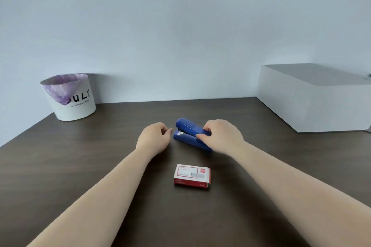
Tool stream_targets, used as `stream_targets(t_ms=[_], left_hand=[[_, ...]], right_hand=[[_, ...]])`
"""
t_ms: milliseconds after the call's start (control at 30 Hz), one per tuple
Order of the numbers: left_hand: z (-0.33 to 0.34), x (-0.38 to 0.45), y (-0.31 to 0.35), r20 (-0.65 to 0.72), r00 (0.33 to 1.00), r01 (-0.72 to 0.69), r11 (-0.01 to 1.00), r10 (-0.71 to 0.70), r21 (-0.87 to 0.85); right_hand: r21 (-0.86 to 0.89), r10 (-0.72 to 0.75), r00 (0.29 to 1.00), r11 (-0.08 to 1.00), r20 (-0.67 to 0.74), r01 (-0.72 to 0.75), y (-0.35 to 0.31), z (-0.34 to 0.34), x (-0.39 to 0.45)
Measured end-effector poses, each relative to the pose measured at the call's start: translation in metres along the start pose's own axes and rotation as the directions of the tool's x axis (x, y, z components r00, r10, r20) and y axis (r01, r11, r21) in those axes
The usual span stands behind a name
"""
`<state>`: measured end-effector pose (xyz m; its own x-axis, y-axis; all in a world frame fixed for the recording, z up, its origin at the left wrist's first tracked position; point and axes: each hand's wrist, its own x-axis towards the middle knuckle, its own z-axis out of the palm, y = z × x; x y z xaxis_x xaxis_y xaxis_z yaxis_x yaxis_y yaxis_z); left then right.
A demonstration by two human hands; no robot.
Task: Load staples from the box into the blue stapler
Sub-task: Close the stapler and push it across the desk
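The job looks barely begun. The blue stapler [190,133] lies on the dark table [80,166], its nose pointing toward the left hand and its top not swung up, so no channel for staples shows yet. The right hand [218,136] is wrapped over the stapler's rear end, thumb on the near side and fingers curled over the top, a closed grip that seems to steady it. The left hand [155,136] sits just beside the stapler's nose with fingers loosely curled, holding nothing; I cannot tell whether a fingertip touches the metal front. The red and white staple box [192,176] lies closer to the person, apart from both hands, flat and apparently shut, so what is in it stays hidden. By my reckoning everything is left: open the stapler, open the box, lay a strip in, close up. At the back left a white bin [70,98] holds a purple liner; its inside is out of sight. A closed white box [313,98] stands at the right.
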<state>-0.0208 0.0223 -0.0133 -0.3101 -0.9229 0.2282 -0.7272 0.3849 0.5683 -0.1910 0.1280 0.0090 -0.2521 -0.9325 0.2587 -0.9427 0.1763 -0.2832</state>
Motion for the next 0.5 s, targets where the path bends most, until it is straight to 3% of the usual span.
stream_targets(t_ms=[500], left_hand=[[0.069, 0.086, 0.053, 0.08, 0.98, -0.179, 0.984, 0.18, -0.018]], right_hand=[[0.026, 0.343, 0.911, 0.938, -0.229, -0.346, 0.097, 0.003, 0.059]])
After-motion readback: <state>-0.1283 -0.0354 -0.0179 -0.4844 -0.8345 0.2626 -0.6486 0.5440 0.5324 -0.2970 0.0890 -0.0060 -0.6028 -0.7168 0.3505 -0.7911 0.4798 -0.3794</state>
